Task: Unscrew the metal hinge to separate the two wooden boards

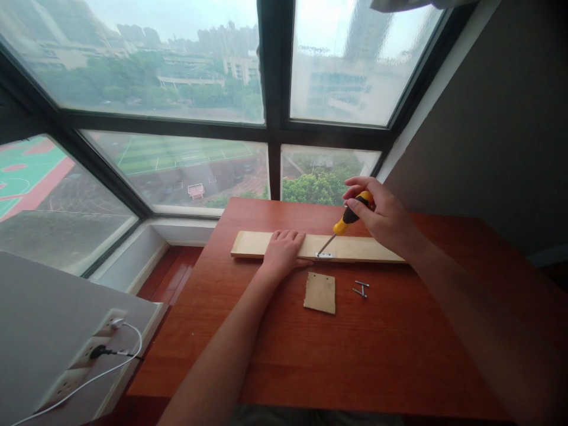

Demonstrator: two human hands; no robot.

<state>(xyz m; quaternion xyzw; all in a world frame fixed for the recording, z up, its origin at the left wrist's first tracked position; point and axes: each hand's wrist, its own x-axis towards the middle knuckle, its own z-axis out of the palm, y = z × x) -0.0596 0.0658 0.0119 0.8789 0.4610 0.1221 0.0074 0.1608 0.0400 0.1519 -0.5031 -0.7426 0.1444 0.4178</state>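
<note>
A long pale wooden board (346, 248) lies crosswise on the table. My left hand (284, 251) grips it left of the middle, fingers over its top and thumb along the near edge. In my right hand (377, 213) is a yellow and black screwdriver (350, 216), held tilted. Its tip meets a small metal hinge or bracket (324, 255) at the board's near edge; whether a screw sits under the tip is too small to tell. Closer to me lies a small thin brown wooden piece (319, 293) with two holes near its far edge. Several loose screws (362, 289) lie right of it.
The reddish-brown table (275, 361) reaches almost to a large window with a dark frame (275, 118). A grey wall (479, 136) rises on the right. At the lower left, a low wall carries sockets (80, 355) with a white cable (93, 378) and a black plug (100, 351).
</note>
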